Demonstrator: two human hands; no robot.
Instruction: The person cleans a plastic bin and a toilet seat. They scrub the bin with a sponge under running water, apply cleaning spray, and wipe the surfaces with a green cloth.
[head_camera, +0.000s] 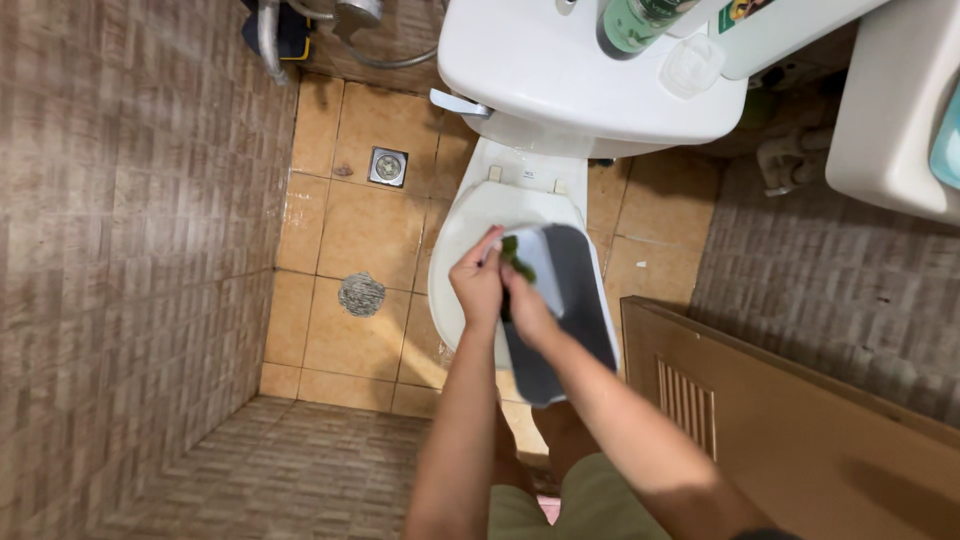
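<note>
green scraps (517, 256) are pinched by the left hand (478, 283) over the toilet (465, 250) — grey tray (575, 300) gripped by the right hand (527, 308) — a steady tilt is called for next.

Both hands over white toilet (470, 215). Left hand (478, 285) and right hand (527, 308) touching, grip on green scrap (517, 258) above grey rectangular tray (575, 300). Floor drain (388, 166) on tan tiles.

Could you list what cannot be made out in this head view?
- Green thing: too small and half hidden by the left hand and right hand to identify.
- Toilet bowl: covered by the grey bin.
- Green bottle on the tank: cut off by the top edge.
</note>
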